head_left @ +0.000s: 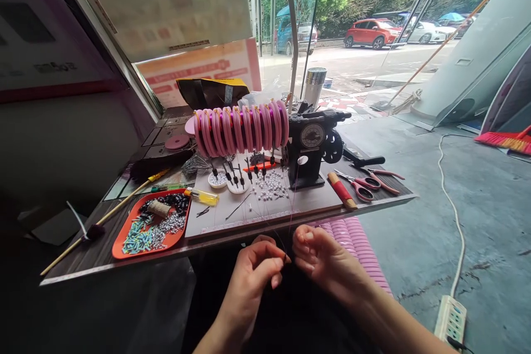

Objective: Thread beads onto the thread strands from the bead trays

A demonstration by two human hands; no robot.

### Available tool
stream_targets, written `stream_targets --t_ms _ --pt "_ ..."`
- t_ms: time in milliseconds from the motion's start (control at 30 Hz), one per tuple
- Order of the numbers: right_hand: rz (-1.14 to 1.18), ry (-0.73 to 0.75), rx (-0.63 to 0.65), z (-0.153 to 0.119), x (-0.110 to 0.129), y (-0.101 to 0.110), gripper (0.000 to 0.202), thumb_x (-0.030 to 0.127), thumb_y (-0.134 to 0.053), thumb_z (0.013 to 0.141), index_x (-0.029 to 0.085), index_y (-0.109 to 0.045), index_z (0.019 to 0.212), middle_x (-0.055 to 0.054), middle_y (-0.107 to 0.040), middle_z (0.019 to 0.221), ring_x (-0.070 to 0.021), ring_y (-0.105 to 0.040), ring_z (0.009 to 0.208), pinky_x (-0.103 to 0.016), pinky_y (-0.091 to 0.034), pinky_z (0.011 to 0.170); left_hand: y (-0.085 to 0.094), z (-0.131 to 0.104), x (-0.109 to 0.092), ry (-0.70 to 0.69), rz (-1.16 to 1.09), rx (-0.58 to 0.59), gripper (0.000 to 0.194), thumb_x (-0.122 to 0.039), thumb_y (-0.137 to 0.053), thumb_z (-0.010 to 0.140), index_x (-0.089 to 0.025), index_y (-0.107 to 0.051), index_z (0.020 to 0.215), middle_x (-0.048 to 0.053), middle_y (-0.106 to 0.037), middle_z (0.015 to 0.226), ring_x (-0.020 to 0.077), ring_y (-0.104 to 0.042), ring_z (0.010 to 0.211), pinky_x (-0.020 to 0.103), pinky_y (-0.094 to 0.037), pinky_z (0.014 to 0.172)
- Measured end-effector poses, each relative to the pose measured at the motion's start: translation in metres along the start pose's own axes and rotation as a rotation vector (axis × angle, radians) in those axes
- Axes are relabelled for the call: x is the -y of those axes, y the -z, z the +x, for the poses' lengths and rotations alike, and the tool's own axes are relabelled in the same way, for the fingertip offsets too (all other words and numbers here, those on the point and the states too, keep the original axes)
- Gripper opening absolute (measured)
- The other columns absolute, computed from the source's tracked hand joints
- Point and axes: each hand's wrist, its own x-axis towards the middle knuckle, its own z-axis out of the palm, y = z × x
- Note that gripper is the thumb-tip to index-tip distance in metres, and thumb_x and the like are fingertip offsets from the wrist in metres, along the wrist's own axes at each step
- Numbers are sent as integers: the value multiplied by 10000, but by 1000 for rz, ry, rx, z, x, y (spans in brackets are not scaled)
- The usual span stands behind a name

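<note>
My left hand [259, 268] is closed in a pinch, with a thin dark thread [289, 227] between thumb and forefinger. Just to its right, my right hand [321, 260] has its fingers curled and thumb pressed in, beside the same thread; what it grips is too small to make out. Fine threads rise from the hands past the board's edge to a row of pink spools [240, 128] mounted on a black hand-cranked machine [309, 144]. Small black weights hang under the spools. White beads [271, 185] lie scattered on the board [298, 204] below.
An orange tray [118, 246] of assorted beads stands at left, near a yellow lighter [203, 197] and a long stick [112, 218]. Right of the machine lie a red-wrapped roll [342, 190], scissors [360, 187] and pliers [384, 180]. A power strip [450, 321] rests on the floor.
</note>
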Motion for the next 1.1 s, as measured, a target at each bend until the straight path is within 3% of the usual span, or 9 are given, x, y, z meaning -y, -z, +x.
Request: stream_targets --t_ms 133,233,333,500,633,867,1000,1100 --pt "-12 12 -11 0 0 0 127 162 -698 538 129 -577 520 58 -401 462 -46 -270 443 -155 -292 405 -5 3 0 30 52 -18 202 -322 -695 660 -149 -610 599 -34 -408 673 60 -323 508 211 -220 453" --pt "-26 28 -7 0 0 0 131 163 -699 536 130 -574 517 55 -412 462 -47 -283 441 -158 -299 408 -5 3 0 -35 85 -5 223 -313 -679 691 -151 -585 570 -19 -438 701 105 -398 645 221 -319 595" --pt "-55 42 7 1 0 0 138 170 -694 545 134 -565 513 56 -408 456 -50 -288 437 -163 -298 406 -1 5 0 -68 99 0 229 -309 -685 686 -152 -583 554 -5 -467 751 137 -417 755 235 -323 700" --pt "-92 51 17 1 -1 -1 150 185 -683 568 140 -549 519 58 -397 468 -52 -291 442 -167 -298 414 3 7 -2 60 63 28 264 -354 -720 641 -148 -578 557 -36 -448 581 93 -381 557 224 -287 557" --pt "-96 62 23 2 -2 0 146 192 -679 576 139 -551 528 57 -400 473 -56 -303 448 -171 -302 419 1 6 -7 198 -77 74 251 -343 -738 623 -140 -592 599 -19 -523 614 81 -470 499 217 -318 522" --pt "-162 70 32 6 -8 1 110 200 -650 593 140 -570 547 54 -423 467 -61 -328 439 -185 -308 427 7 2 -15 146 -151 55 218 -245 -756 603 -117 -593 536 -8 -529 646 63 -473 513 199 -342 511" --pt "-518 93 140 7 -15 -1 107 229 -615 659 147 -590 596 43 -457 448 -79 -372 433 -212 -308 457 27 -14 -22 92 21 37 233 -258 -747 620 -116 -579 543 -11 -523 695 44 -443 465 199 -289 461" --pt "-1053 317 230 13 -18 -6 125 242 -579 753 150 -640 696 -17 -576 605 -131 -485 552 -240 -355 521 40 -25 -32 34 131 3 241 -281 -726 649 -123 -569 557 -15 -515 715 43 -443 462 196 -297 458"
